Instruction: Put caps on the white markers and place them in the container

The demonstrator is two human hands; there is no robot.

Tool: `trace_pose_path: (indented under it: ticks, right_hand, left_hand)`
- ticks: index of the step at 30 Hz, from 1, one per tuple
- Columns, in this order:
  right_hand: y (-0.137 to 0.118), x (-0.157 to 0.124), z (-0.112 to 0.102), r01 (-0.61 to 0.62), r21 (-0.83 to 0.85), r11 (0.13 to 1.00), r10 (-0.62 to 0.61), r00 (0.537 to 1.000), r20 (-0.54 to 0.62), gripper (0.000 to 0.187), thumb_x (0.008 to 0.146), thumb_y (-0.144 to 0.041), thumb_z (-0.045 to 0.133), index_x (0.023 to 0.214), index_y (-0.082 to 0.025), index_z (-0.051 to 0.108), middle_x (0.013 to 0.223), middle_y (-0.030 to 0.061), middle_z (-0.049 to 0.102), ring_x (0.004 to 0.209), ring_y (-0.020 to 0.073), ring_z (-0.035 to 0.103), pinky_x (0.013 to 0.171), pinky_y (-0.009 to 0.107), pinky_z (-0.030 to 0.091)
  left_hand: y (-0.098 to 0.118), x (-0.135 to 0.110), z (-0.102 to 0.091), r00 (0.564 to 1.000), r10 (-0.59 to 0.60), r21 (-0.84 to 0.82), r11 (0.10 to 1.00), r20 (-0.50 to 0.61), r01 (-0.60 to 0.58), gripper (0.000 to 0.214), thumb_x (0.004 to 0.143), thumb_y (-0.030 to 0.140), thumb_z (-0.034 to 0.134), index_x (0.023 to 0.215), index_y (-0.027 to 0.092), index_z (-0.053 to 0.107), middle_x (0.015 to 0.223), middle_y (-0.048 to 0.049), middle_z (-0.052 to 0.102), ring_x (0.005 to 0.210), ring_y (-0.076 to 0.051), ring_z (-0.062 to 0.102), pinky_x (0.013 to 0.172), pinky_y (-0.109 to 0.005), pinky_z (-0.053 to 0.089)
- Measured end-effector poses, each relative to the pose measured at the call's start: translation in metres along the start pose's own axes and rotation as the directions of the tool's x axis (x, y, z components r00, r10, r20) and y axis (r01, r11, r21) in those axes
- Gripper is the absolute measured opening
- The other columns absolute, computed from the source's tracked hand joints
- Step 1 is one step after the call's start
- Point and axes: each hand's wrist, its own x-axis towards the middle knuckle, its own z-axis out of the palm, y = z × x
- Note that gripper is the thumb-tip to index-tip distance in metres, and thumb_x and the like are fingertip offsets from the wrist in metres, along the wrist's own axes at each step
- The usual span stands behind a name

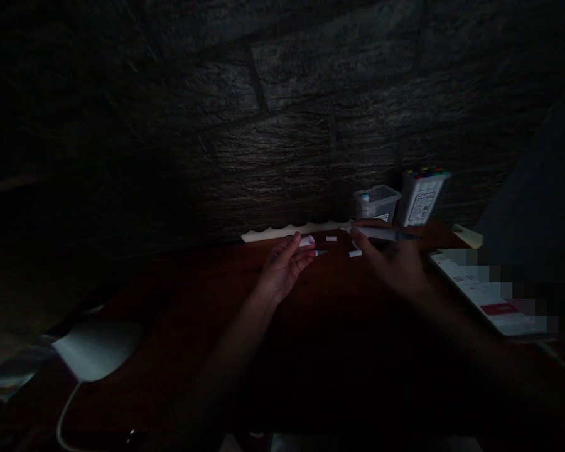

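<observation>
The scene is very dark. My left hand (287,260) is closed in a pinch on a small white marker cap (306,241), and a thin pen tip (319,253) pokes out beside its fingers. My right hand (390,258) is closed round a long white marker (381,233) that lies across its fingers and points right. Two small white caps (331,238) (355,253) lie on the reddish-brown table (216,295) between the hands.
A clear plastic box (376,202) and a white tub of colour-capped markers (424,196) stand at the stone wall. A white scalloped strip (287,231) lies behind the hands. A lit phone (480,292) rests at right, a white device with cable (98,348) at left.
</observation>
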Motion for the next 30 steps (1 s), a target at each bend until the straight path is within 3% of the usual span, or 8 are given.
trace_pose_path:
  ticks: [6, 10, 16, 20, 25, 30]
  right_hand:
    - [-0.025, -0.013, 0.012, 0.025, 0.146, 0.989, -0.032, 0.998, 0.045, 0.021, 0.085, -0.036, 0.064, 0.102, -0.025, 0.067, 0.101, 0.0039, 0.071, 0.091, 0.0196, 0.067, 0.082, 0.037, 0.055]
    - [-0.029, -0.018, 0.011, 0.08, 0.147, 0.986, -0.098, 0.988, 0.123, 0.021, 0.086, -0.032, 0.063, 0.106, -0.026, 0.068, 0.106, 0.0033, 0.072, 0.098, 0.0204, 0.066, 0.09, 0.038, 0.053]
    - [-0.032, -0.021, 0.015, 0.148, 0.08, 0.986, -0.162, 0.965, 0.207, 0.023, 0.087, -0.031, 0.062, 0.108, -0.026, 0.068, 0.103, 0.0022, 0.073, 0.091, 0.0194, 0.069, 0.084, 0.034, 0.056]
    - [-0.019, -0.014, 0.011, 0.218, 0.008, 0.976, -0.217, 0.967, 0.132, 0.023, 0.088, -0.029, 0.06, 0.109, -0.023, 0.068, 0.104, 0.0039, 0.074, 0.091, 0.019, 0.07, 0.083, 0.033, 0.056]
    - [0.006, 0.002, -0.004, 0.077, -0.089, 0.993, -0.081, 0.995, -0.05, 0.025, 0.087, -0.036, 0.061, 0.106, -0.021, 0.069, 0.095, 0.0055, 0.074, 0.083, 0.0205, 0.07, 0.073, 0.034, 0.056]
    - [0.004, -0.002, 0.003, 0.026, -0.054, 0.998, -0.026, 1.0, -0.007, 0.026, 0.085, -0.042, 0.061, 0.094, -0.02, 0.071, 0.086, 0.0047, 0.073, 0.077, 0.02, 0.068, 0.069, 0.033, 0.053]
  left_hand:
    - [-0.002, 0.001, -0.002, 0.999, -0.017, -0.01, 1.0, 0.033, 0.017, 0.017, 0.074, 0.028, 0.076, 0.078, 0.014, 0.066, 0.074, -0.0036, 0.073, 0.059, -0.009, 0.067, 0.056, -0.017, 0.053]
    - [-0.005, 0.002, -0.003, 0.998, -0.017, 0.007, 1.0, 0.066, 0.017, 0.015, 0.075, 0.027, 0.075, 0.078, 0.014, 0.067, 0.076, -0.0042, 0.074, 0.06, -0.01, 0.067, 0.058, -0.017, 0.054]
    - [-0.01, 0.003, -0.005, 0.995, -0.012, 0.032, 0.999, 0.103, 0.009, 0.015, 0.075, 0.025, 0.076, 0.08, 0.015, 0.067, 0.075, -0.0024, 0.073, 0.061, -0.01, 0.068, 0.06, -0.018, 0.055]
    - [-0.008, 0.004, -0.005, 0.995, -0.001, -0.017, 1.0, 0.095, 0.002, 0.014, 0.072, 0.021, 0.078, 0.079, 0.014, 0.067, 0.075, -0.0026, 0.074, 0.062, -0.01, 0.068, 0.06, -0.017, 0.056]
    - [0.001, 0.001, -0.003, 0.999, 0.005, -0.036, 0.999, 0.051, -0.003, 0.014, 0.075, 0.025, 0.076, 0.079, 0.013, 0.069, 0.073, -0.0033, 0.073, 0.06, -0.009, 0.067, 0.056, -0.016, 0.054]
    - [0.0, 0.002, -0.005, 0.999, -0.021, -0.004, 1.0, 0.043, 0.021, 0.022, 0.077, 0.033, 0.075, 0.084, 0.013, 0.069, 0.069, -0.0014, 0.07, 0.058, -0.008, 0.063, 0.058, -0.018, 0.051]
